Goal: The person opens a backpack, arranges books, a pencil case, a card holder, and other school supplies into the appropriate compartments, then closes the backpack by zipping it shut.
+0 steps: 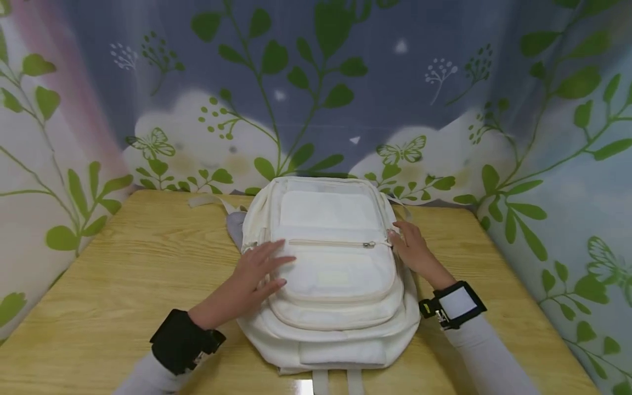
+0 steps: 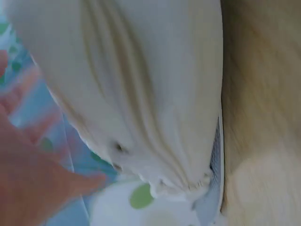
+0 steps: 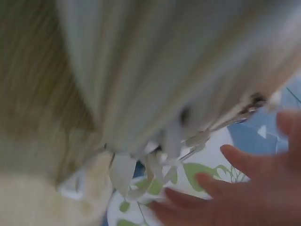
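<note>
A white backpack (image 1: 326,211) lies front side up on the wooden table, its base toward me. Across its front pocket runs a closed zipper (image 1: 328,243), with the metal slider at the right end. My left hand (image 1: 259,271) is over the left edge of the front pocket, fingers spread and holding nothing. At the right edge, beside the zipper's end, is my right hand (image 1: 415,252), its fingers extended. The right wrist view shows that hand's blurred fingers (image 3: 235,183) apart from the bag's side. Folded side seams (image 2: 127,75) fill the left wrist view.
Two straps (image 1: 321,381) hang from the bag's base toward the table's near side. A grey padded shoulder strap (image 1: 235,226) pokes out at the left. Leaf-printed curtains (image 1: 306,82) stand behind and on both sides of the wooden table (image 1: 163,247).
</note>
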Demonstrator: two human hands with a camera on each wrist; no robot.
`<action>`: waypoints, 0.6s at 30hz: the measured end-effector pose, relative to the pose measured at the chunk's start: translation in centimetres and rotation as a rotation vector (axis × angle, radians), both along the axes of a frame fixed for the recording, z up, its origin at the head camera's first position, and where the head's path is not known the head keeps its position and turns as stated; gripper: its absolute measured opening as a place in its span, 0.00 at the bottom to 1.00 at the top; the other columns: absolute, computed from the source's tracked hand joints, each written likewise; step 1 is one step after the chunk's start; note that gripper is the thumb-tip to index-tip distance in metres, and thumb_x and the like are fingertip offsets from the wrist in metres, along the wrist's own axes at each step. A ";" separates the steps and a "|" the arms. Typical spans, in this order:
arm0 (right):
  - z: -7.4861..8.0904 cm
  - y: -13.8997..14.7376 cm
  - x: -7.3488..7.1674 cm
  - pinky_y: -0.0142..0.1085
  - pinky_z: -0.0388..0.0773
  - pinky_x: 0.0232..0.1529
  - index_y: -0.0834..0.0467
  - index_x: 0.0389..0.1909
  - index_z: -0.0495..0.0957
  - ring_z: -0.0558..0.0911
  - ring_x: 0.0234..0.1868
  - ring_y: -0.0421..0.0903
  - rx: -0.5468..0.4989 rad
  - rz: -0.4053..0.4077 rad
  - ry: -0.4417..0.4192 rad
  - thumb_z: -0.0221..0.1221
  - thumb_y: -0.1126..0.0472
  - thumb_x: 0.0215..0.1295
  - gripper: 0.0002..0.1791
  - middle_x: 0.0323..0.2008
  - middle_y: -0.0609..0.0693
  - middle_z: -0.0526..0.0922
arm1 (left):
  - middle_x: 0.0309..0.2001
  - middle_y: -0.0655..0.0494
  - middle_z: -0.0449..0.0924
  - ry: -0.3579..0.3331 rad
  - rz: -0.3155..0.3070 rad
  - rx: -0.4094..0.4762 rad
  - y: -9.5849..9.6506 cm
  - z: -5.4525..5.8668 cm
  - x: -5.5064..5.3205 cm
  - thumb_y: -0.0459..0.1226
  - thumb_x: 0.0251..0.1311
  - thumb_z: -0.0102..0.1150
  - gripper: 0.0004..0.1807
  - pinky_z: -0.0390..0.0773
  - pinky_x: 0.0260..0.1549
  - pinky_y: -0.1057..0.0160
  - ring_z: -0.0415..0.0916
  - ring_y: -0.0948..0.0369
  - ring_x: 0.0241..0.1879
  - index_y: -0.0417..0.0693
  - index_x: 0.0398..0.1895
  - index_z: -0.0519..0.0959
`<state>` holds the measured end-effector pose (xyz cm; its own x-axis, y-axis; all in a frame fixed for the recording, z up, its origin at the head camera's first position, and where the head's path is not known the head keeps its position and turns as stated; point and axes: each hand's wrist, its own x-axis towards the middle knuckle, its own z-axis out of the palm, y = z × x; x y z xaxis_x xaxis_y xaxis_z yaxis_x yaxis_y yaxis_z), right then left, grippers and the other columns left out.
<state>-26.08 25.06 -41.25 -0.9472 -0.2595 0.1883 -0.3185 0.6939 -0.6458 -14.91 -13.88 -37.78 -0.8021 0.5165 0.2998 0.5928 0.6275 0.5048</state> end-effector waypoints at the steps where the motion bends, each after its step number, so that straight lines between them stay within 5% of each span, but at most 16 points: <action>1: -0.7 0.3 -0.2 0.62 0.47 0.64 0.60 0.70 0.50 0.45 0.71 0.64 -0.033 0.050 -0.061 0.38 0.41 0.72 0.35 0.68 0.70 0.47 | 0.72 0.42 0.49 -0.058 0.046 0.023 -0.2 -0.1 -0.3 0.47 0.65 0.51 0.28 0.46 0.64 0.35 0.45 0.43 0.71 0.51 0.67 0.63; 4: -1.9 0.3 0.1 0.65 0.38 0.64 0.56 0.73 0.36 0.31 0.71 0.63 -0.097 0.144 -0.214 0.41 0.33 0.65 0.47 0.70 0.68 0.33 | 0.72 0.33 0.37 -0.216 0.151 0.027 -0.7 -0.5 -1.2 0.52 0.66 0.48 0.40 0.44 0.63 0.32 0.36 0.36 0.71 0.47 0.73 0.45; 7: 0.8 -1.7 2.9 0.67 0.32 0.63 0.64 0.72 0.30 0.27 0.69 0.67 -0.069 0.216 -0.318 0.48 0.37 0.64 0.53 0.69 0.69 0.27 | 0.72 0.30 0.32 -0.306 0.160 0.009 -1.2 -1.0 -1.7 0.53 0.66 0.46 0.44 0.42 0.63 0.32 0.31 0.35 0.71 0.46 0.74 0.36; 12: 2.9 -3.3 4.7 0.68 0.35 0.62 0.66 0.71 0.27 0.27 0.69 0.68 -0.011 0.205 -0.355 0.50 0.48 0.68 0.49 0.69 0.70 0.24 | 0.72 0.33 0.29 -0.298 0.123 0.013 -1.8 -1.3 -2.4 0.53 0.66 0.46 0.45 0.43 0.64 0.33 0.30 0.37 0.71 0.49 0.74 0.33; 18: 3.5 -3.1 4.9 0.68 0.37 0.63 0.64 0.71 0.27 0.26 0.70 0.66 0.027 0.169 -0.398 0.47 0.45 0.69 0.48 0.69 0.67 0.22 | 0.73 0.35 0.29 -0.299 0.120 0.015 -1.8 -1.4 -2.8 0.54 0.65 0.47 0.45 0.45 0.64 0.33 0.30 0.38 0.72 0.50 0.74 0.33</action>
